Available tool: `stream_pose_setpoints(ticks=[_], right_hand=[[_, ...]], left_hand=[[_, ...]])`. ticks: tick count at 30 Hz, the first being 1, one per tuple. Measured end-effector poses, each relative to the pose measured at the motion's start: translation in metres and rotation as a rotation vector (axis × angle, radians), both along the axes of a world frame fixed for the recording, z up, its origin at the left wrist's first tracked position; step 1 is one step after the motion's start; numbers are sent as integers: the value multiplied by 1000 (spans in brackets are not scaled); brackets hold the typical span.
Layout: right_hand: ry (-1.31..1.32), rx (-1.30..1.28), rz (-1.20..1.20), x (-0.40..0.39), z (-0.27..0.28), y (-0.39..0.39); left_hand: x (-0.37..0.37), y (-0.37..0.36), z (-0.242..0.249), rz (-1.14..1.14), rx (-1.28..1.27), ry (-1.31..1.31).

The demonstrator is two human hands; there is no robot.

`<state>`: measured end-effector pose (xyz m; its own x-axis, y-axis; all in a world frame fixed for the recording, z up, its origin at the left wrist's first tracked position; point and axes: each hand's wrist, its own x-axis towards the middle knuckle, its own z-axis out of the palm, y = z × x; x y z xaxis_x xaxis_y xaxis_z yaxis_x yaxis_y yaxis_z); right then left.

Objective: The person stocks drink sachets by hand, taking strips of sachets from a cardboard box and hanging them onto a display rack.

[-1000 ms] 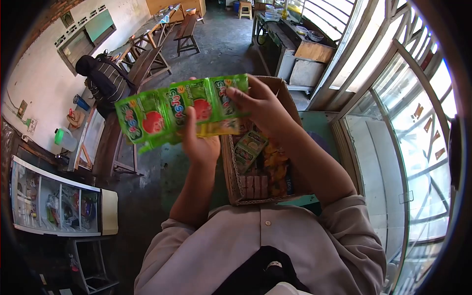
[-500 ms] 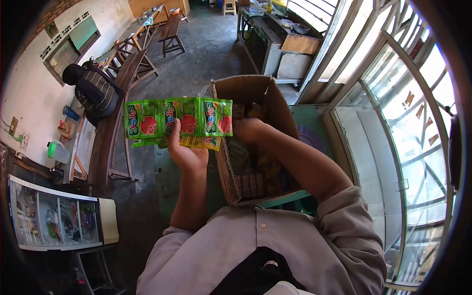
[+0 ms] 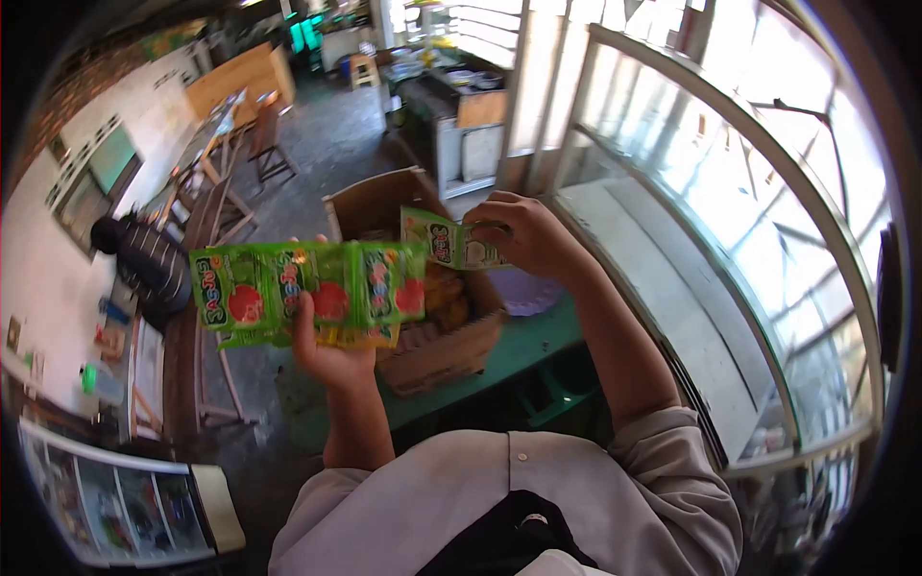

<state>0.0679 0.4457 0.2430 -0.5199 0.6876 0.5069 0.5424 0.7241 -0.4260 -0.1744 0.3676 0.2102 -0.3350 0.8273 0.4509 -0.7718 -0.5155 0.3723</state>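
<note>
My left hand is closed around a stack of joined green drink sachets with red fruit pictures, thumb on top. A yellow sachet edge shows beneath them. My right hand pinches another green sachet strip above the right side of an open cardboard box. Inside the box lie yellow packets and other small packs, partly hidden by the sachets.
The box stands on a green table beside a purple round item. A glass cabinet is at the right. Further left are a person in striped clothing, long wooden benches and a glass-fronted case.
My right hand has come up out of the box, now holding a green sachet strip. The view has turned to the right, and my left hand still holds its stack.
</note>
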Motion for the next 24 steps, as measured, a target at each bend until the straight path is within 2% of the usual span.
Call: stream_pose_setpoints(ticks=[2, 4, 5, 6, 8, 9, 10, 11, 12, 13, 15, 16, 18, 20, 24], right_hand=[[97, 38, -92, 42, 8, -52], [263, -116, -188, 85, 10, -111], [323, -20, -173, 106, 3, -138], [323, 5, -245, 124, 6, -173], [380, -275, -478, 154, 12, -250], [317, -104, -531, 176, 0, -280], [295, -66, -607, 189, -1, -316], [288, -105, -690, 201, -3, -353], [287, -147, -774, 211, -6, -390], [298, -130, -857, 219, -8, -424], [195, -271, -1034, 225, -13, -487], [209, -270, -1117, 230, -18, -522], [70, -209, -1252, 230, -29, -579], [83, -312, -1413, 219, -27, -629], [100, -362, -1591, 210, -41, -701]], left_hand=[[31, -26, -2, -190, 73, 14], [67, -48, -14, -444, 165, 130], [89, -58, -19, -478, 153, 139], [111, -69, -25, -551, 173, 135], [156, -94, -33, -776, 115, 195], [178, -109, -36, -855, 137, 197], [200, -125, -39, -1030, 103, 182], [222, -140, -42, -1205, 65, 171], [244, -157, -46, -1287, 80, 175], [265, -174, -50, -1377, 42, 165], [304, -202, -58, -1555, 4, 159], [324, -219, -62, -1638, -50, 202], [357, -256, -65, -1795, -111, 258], [386, -298, -61, -1818, -222, 369], [428, -373, -58, -2012, -159, 462]])
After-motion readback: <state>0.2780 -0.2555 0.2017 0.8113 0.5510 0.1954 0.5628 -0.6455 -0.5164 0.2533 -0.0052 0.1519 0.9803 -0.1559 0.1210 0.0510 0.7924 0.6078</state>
